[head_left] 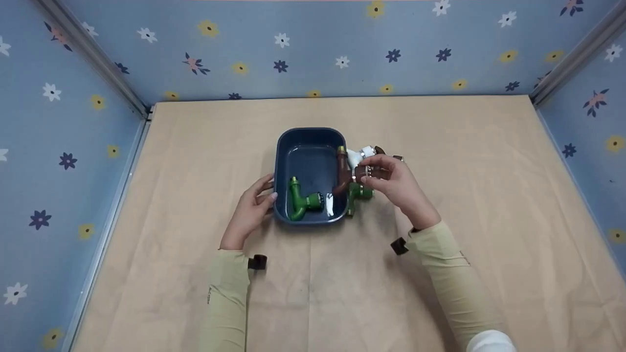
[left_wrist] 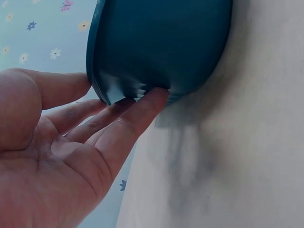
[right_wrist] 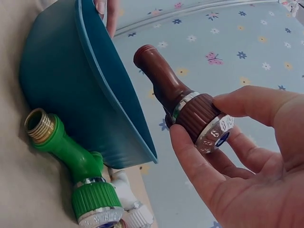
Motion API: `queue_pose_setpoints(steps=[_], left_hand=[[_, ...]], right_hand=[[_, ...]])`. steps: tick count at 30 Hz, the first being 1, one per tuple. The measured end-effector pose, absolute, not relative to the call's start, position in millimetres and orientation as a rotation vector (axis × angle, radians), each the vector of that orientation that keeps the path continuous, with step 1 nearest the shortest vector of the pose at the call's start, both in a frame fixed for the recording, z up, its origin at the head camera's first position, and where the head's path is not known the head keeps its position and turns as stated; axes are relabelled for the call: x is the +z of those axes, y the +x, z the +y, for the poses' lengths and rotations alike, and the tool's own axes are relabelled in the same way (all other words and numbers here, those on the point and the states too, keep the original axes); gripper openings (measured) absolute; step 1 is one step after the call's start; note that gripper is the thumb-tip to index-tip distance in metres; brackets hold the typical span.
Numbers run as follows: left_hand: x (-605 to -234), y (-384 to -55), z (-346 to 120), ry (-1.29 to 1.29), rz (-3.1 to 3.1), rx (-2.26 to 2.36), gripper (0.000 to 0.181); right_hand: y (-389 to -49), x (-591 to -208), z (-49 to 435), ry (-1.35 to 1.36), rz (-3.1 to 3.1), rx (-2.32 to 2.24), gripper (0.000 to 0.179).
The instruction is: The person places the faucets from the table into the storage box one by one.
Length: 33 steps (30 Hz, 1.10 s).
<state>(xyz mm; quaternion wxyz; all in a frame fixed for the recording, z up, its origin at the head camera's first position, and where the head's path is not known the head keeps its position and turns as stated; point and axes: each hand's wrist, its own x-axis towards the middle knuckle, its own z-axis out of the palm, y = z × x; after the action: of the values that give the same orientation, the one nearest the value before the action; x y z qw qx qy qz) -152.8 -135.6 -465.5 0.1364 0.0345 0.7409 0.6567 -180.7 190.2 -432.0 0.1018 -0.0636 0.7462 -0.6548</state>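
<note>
My right hand (head_left: pixel 393 183) holds a brown tap (head_left: pixel 344 168) by its ribbed knob, over the right rim of a dark blue basin (head_left: pixel 281 146). In the right wrist view, thumb and fingers pinch the brown tap (right_wrist: pixel 164 76) around its knob, its spout pointing up and left. A green tap (head_left: pixel 298 205) lies inside the basin at the near left. At the basin's left side is my left hand (head_left: pixel 249 212). Its fairly straight fingers (left_wrist: pixel 137 114) touch the outer wall, and the thumb meets the rim.
Right of the basin lie another green tap (right_wrist: pixel 71 152) and a white tap (head_left: pixel 356 157). Brown pieces (head_left: pixel 379 150) show behind my right hand, partly hidden. A beige cloth (head_left: pixel 195 146) covers the table, with flowered blue panels (head_left: pixel 313 49) around it.
</note>
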Motion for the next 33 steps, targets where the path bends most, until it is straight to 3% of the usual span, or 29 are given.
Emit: queue_pose_setpoints(steps=[7,33], left_hand=[[-494,-161,-141,0.109,2.18,1.906,0.053],[-497,-162,-140,0.124,2.224,1.895,0.052]], right_hand=[[-189,-434,179,-0.148,2.164,-1.967,0.029],[-202,-444,155,-0.164,2.242,-1.794,0.03]])
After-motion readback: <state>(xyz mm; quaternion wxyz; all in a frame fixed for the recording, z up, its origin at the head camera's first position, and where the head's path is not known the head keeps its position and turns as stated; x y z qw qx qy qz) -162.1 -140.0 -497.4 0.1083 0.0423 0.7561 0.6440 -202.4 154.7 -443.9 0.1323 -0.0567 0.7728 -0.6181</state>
